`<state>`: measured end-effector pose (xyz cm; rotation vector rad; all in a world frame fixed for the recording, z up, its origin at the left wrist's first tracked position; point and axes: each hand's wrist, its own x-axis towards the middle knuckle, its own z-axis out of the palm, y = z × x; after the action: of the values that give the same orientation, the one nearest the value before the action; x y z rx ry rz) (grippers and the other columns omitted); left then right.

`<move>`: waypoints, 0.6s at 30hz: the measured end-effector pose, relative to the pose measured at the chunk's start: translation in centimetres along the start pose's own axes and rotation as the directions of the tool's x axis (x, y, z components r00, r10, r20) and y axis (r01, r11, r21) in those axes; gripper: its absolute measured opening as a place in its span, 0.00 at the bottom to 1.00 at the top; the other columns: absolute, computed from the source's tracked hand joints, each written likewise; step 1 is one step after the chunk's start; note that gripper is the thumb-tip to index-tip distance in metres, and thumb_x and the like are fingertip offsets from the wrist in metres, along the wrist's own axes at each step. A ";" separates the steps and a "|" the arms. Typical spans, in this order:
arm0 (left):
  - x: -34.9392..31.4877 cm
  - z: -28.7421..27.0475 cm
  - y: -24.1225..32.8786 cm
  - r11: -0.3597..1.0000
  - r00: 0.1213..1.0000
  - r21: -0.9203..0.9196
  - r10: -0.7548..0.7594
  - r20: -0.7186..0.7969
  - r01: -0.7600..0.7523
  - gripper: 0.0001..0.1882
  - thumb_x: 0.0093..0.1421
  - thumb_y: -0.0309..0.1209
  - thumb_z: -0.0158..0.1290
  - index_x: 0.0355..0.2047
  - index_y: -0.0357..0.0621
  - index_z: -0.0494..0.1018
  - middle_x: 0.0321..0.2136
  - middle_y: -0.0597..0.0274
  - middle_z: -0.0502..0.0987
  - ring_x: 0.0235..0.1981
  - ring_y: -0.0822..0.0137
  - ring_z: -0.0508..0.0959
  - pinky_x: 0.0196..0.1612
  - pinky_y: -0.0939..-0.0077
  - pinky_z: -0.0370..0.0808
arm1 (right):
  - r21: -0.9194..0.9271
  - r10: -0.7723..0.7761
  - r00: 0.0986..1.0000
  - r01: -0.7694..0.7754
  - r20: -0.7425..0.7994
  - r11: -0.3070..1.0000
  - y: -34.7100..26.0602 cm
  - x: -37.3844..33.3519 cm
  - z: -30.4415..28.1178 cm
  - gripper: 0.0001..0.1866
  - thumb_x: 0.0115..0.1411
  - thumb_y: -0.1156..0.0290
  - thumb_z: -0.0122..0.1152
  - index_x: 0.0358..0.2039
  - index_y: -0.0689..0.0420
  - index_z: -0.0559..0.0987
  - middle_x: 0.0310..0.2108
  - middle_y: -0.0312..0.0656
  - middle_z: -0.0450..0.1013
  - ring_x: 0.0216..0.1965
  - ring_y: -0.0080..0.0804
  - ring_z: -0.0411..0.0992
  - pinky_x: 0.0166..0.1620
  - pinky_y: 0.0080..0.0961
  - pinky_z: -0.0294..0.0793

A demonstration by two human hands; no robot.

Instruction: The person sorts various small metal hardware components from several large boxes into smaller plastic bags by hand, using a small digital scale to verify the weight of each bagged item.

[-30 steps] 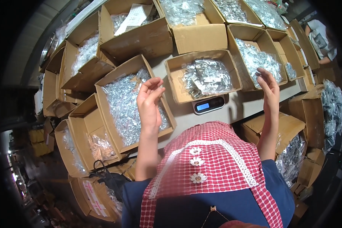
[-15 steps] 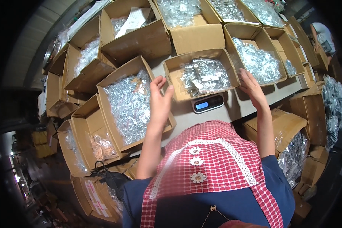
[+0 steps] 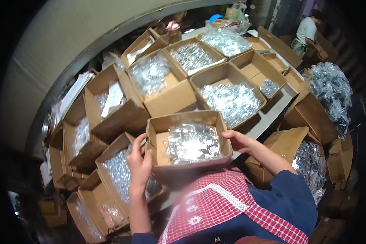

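We are holding an open, rectangular brown cardboard box [image 3: 179, 122] between our left fingers [image 3: 138, 143] and right fingers [image 3: 229, 134]; clear-plastic packets of silvery pieces [image 3: 193, 142] are lying heaped inside, nearer the right fingers.

Matt cardboard box [image 3: 183, 118], glossy plastic bags [image 3: 193, 142]

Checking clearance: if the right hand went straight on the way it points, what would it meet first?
The right hand would likely meet the cardboard box it holds, on the right side it already seems to touch.
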<state>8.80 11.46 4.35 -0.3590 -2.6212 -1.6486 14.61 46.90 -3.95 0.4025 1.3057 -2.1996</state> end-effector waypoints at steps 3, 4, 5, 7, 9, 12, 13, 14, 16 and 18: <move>3.4 0.5 3.0 0.832 0.995 -0.555 -0.071 -0.068 0.022 0.21 0.62 0.25 0.46 0.56 0.35 0.61 0.44 0.42 0.77 0.40 0.64 0.80 0.42 0.76 0.75 | 0.211 -0.096 0.994 0.105 -0.055 0.972 -3.5 -3.7 1.8 0.36 0.51 0.53 0.60 0.56 0.59 0.66 0.45 0.47 0.72 0.44 0.38 0.73 0.50 0.36 0.75; 4.6 1.0 4.2 0.728 0.991 -0.685 -0.110 -0.080 0.025 0.22 0.64 0.29 0.46 0.57 0.35 0.57 0.41 0.42 0.77 0.40 0.59 0.80 0.43 0.73 0.77 | 0.244 -0.150 0.982 0.173 -0.110 0.954 -4.7 -4.4 1.0 0.35 0.51 0.53 0.59 0.56 0.60 0.66 0.45 0.47 0.72 0.44 0.38 0.74 0.49 0.37 0.75; 5.8 1.0 3.3 0.716 0.992 -0.696 -0.113 -0.059 0.040 0.24 0.65 0.31 0.46 0.58 0.35 0.56 0.42 0.41 0.76 0.41 0.56 0.80 0.44 0.70 0.77 | 0.273 -0.202 0.965 0.242 -0.169 0.931 -6.1 -5.2 0.2 0.35 0.52 0.54 0.59 0.56 0.60 0.66 0.44 0.46 0.72 0.43 0.38 0.74 0.49 0.37 0.76; 7.4 3.2 2.9 0.763 0.981 -0.647 -0.121 -0.151 -0.005 0.26 0.66 0.33 0.47 0.60 0.37 0.54 0.45 0.41 0.74 0.43 0.56 0.79 0.46 0.69 0.77 | 0.295 -0.337 0.911 0.399 -0.239 0.868 -9.0 -5.8 -3.4 0.31 0.52 0.55 0.58 0.52 0.61 0.69 0.40 0.44 0.73 0.41 0.36 0.74 0.46 0.36 0.76; 8.4 3.5 -1.0 0.827 0.976 -0.558 -0.171 -0.133 0.069 0.26 0.68 0.33 0.45 0.61 0.37 0.51 0.51 0.41 0.69 0.48 0.56 0.76 0.52 0.65 0.73 | 0.204 -0.440 0.811 0.540 -0.385 0.817 -13.2 -6.9 -5.3 0.27 0.53 0.54 0.57 0.49 0.59 0.72 0.39 0.42 0.74 0.41 0.35 0.74 0.46 0.38 0.76; 7.8 3.4 -6.7 0.998 0.955 -0.043 -0.061 -0.290 0.051 0.29 0.65 0.28 0.48 0.62 0.35 0.51 0.57 0.41 0.63 0.58 0.50 0.66 0.60 0.61 0.64 | 0.003 -0.529 0.689 0.610 -0.496 0.792 -20.8 -7.4 -9.9 0.27 0.51 0.46 0.58 0.44 0.52 0.73 0.40 0.39 0.74 0.40 0.34 0.73 0.43 0.34 0.74; 7.2 3.0 -7.4 0.936 0.943 0.336 0.011 -0.332 0.107 0.31 0.60 0.26 0.51 0.61 0.31 0.52 0.59 0.37 0.59 0.60 0.45 0.61 0.64 0.57 0.57 | -0.077 -0.553 0.615 0.627 -0.562 0.775 -23.3 -7.3 -10.2 0.29 0.47 0.42 0.60 0.41 0.51 0.74 0.37 0.38 0.74 0.39 0.33 0.72 0.41 0.33 0.74; 7.2 3.3 -8.9 0.868 0.956 0.494 0.095 -0.277 0.056 0.34 0.54 0.25 0.52 0.59 0.28 0.53 0.60 0.35 0.55 0.63 0.39 0.54 0.66 0.51 0.51 | -0.163 -0.552 0.535 0.607 -0.640 0.778 -25.4 -7.3 -16.4 0.30 0.44 0.41 0.63 0.39 0.51 0.75 0.34 0.38 0.73 0.35 0.32 0.72 0.39 0.35 0.74; 6.2 4.1 -11.8 0.700 0.959 0.700 0.080 -0.273 0.141 0.36 0.51 0.24 0.53 0.59 0.28 0.53 0.61 0.33 0.52 0.64 0.35 0.50 0.65 0.44 0.48 | -0.268 -0.574 0.361 0.624 -0.735 0.734 -30.2 -7.3 -22.1 0.30 0.42 0.43 0.67 0.36 0.55 0.75 0.31 0.40 0.72 0.28 0.32 0.71 0.31 0.31 0.74; 5.8 4.8 -11.7 0.655 0.948 0.732 0.075 -0.309 0.187 0.35 0.49 0.22 0.53 0.58 0.29 0.54 0.60 0.35 0.54 0.63 0.36 0.52 0.65 0.47 0.50 | -0.421 -0.650 0.292 0.566 -0.701 0.708 -34.5 -7.2 -25.7 0.30 0.44 0.45 0.68 0.37 0.58 0.76 0.32 0.42 0.73 0.31 0.30 0.73 0.29 0.29 0.75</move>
<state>1.20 11.98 -7.27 0.0332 -2.7591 -0.4089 -0.49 84.68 11.77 1.1802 2.4068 -2.6440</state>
